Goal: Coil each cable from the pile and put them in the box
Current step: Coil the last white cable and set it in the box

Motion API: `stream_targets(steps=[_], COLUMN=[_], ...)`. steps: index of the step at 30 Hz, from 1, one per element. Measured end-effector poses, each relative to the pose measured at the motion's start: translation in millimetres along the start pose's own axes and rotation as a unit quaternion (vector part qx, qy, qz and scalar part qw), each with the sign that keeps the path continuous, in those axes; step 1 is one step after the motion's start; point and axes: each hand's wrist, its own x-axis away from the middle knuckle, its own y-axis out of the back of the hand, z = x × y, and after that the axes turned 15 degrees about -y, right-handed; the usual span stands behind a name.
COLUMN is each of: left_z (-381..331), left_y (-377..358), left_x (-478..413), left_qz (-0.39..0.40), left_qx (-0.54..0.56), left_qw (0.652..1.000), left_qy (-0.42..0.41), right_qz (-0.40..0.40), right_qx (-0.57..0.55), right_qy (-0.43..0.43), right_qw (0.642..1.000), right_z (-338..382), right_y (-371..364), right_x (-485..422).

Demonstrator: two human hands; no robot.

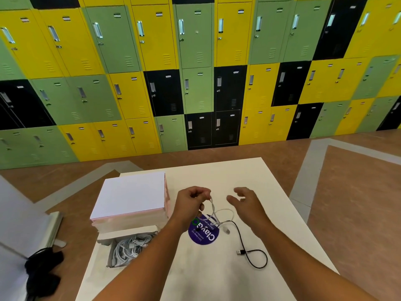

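Observation:
My left hand (191, 205) is raised over the white table (217, 268) and pinches one end of a white cable (225, 213), which hangs down in loose loops onto a purple round sticker (204, 234). My right hand (247, 202) hovers just right of it, fingers apart, holding nothing. A black USB cable (252, 252) lies on the table to the right, its plug pointing left. An open white box (128, 246) at the table's left edge holds several coiled white cables.
A stack of white and pink boxes (130, 196) stands behind the open box. A black bag (43, 270) lies on the floor at the lower left. Yellow, green and black lockers (195, 72) line the far wall.

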Motion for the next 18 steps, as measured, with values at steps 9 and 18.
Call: stream_targets(steps=[9, 18], left_z=[-3, 7], left_y=[-5, 10], left_x=[-2, -14], left_qz=[-0.051, -0.209], left_qx=[0.023, 0.117], left_qw=[0.998, 0.969], left_qy=[-0.009, 0.064], right_qz=[0.040, 0.127], right_qx=[0.076, -0.290], right_qy=[0.096, -0.077], right_qw=[0.992, 0.946], right_z=[15, 16], right_y=[-14, 3], right_x=[16, 11])
